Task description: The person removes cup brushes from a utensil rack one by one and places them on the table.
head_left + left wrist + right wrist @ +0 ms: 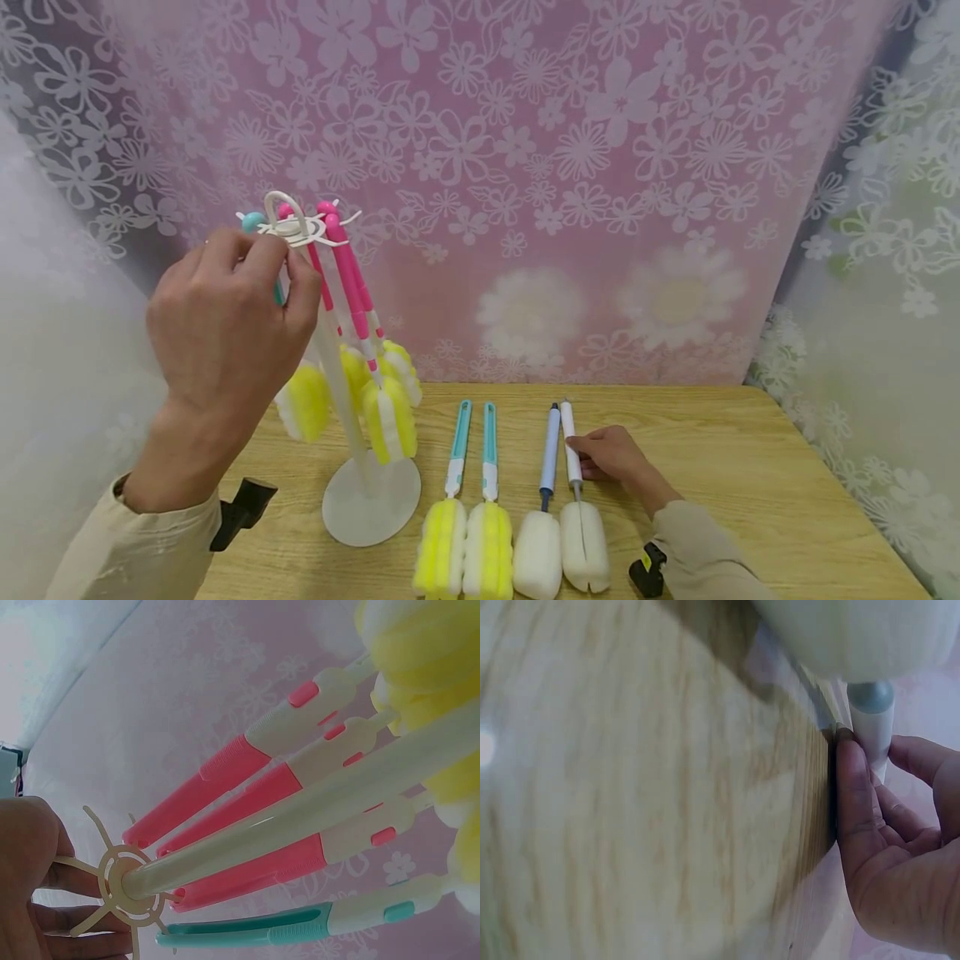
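Head view: a flowered pink curtain (525, 125) hangs behind a wood-grain counter (697, 442). On the counter's left side stands a white stand (348, 417) with a round base, which presumably keeps it from tipping under the load at the top. Three pink-handled brushes (348, 279) and one teal-handled brush (300, 928) hang from it by their handle ends, likely so that the sponge heads stay off the wood.

The other brushes lie in a row with handles pointing away from the person: two teal-and-white brushes (440, 546), a blue-handled brush (537, 554) and, at the right end, a white-handled brush (584, 546). That layout probably makes each handle easy to pick out.

The left hand (232, 308) is raised, back toward the head camera, its bent fingers gripping the stand's top among the hooks, seemingly to steady it. The right hand (611, 454) reaches in low from the right, close to the wood, narrowed in a pinch on the white handle between thumb and fingers.
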`<move>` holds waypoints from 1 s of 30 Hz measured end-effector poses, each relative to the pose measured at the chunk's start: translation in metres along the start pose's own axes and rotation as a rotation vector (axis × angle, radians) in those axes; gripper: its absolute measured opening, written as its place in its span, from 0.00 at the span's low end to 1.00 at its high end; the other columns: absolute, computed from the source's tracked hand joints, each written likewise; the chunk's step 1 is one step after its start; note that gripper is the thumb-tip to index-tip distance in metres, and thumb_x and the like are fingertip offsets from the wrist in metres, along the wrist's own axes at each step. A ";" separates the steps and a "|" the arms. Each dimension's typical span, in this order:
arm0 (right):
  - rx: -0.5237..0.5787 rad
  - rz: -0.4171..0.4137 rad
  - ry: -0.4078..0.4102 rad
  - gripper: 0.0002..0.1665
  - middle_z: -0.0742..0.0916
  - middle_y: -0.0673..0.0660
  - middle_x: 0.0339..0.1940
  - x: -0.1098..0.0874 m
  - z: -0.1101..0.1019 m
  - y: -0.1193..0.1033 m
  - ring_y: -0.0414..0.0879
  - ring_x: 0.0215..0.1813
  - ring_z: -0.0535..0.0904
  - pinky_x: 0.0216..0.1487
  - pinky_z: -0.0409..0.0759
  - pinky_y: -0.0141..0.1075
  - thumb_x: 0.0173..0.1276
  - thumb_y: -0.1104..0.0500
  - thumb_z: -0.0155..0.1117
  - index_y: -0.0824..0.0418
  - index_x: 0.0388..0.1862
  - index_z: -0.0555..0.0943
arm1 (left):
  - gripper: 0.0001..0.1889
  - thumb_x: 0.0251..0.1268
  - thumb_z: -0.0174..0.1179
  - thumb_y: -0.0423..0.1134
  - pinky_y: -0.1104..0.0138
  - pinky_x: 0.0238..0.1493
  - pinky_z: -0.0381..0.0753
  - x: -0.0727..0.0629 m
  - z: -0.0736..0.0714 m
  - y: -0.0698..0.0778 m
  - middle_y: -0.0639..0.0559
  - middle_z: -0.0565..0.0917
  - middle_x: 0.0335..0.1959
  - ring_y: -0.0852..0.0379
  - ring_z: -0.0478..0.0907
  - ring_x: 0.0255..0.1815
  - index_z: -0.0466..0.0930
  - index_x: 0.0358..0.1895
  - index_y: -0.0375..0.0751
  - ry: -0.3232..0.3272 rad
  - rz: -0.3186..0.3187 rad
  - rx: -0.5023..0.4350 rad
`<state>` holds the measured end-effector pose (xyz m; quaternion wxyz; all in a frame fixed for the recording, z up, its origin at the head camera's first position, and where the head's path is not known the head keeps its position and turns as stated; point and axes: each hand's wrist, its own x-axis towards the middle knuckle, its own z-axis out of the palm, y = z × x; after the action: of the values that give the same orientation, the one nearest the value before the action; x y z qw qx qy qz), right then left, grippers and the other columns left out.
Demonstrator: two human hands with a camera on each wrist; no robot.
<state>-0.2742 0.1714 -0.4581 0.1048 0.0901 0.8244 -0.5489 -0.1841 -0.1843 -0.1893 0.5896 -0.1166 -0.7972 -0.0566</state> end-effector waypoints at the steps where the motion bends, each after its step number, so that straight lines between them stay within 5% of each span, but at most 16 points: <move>1: -0.005 -0.007 -0.004 0.18 0.84 0.58 0.25 0.000 0.002 -0.001 0.42 0.24 0.81 0.29 0.82 0.35 0.67 0.58 0.61 0.74 0.43 0.82 | 0.19 0.66 0.46 0.41 0.51 0.21 0.71 0.000 0.000 0.000 0.35 0.76 0.26 0.38 0.70 0.20 0.79 0.30 0.27 -0.008 0.005 0.009; 11: -0.033 -0.040 -0.011 0.17 0.84 0.57 0.26 0.004 0.014 -0.003 0.43 0.25 0.80 0.28 0.81 0.35 0.67 0.58 0.62 0.73 0.42 0.83 | 0.18 0.66 0.47 0.41 0.51 0.21 0.71 -0.001 -0.001 0.000 0.35 0.77 0.27 0.38 0.71 0.21 0.80 0.31 0.28 -0.020 -0.004 0.011; 21: 0.000 -0.010 -0.003 0.19 0.84 0.59 0.26 -0.004 -0.010 0.004 0.45 0.26 0.83 0.30 0.83 0.37 0.67 0.57 0.62 0.75 0.44 0.80 | 0.21 0.69 0.42 0.42 0.53 0.21 0.70 0.001 -0.003 -0.001 0.37 0.76 0.26 0.39 0.70 0.20 0.77 0.28 0.29 0.002 0.018 0.043; 30: -0.052 -0.024 -0.018 0.18 0.84 0.58 0.26 -0.009 -0.008 0.002 0.45 0.24 0.82 0.28 0.82 0.36 0.68 0.54 0.60 0.72 0.37 0.82 | 0.16 0.65 0.46 0.40 0.50 0.22 0.69 0.000 -0.001 -0.003 0.36 0.74 0.25 0.38 0.69 0.21 0.78 0.32 0.29 0.013 0.000 -0.044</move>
<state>-0.2651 0.1793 -0.4546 0.1078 0.0727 0.8384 -0.5293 -0.1837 -0.1879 -0.1889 0.5923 -0.1292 -0.7918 -0.0747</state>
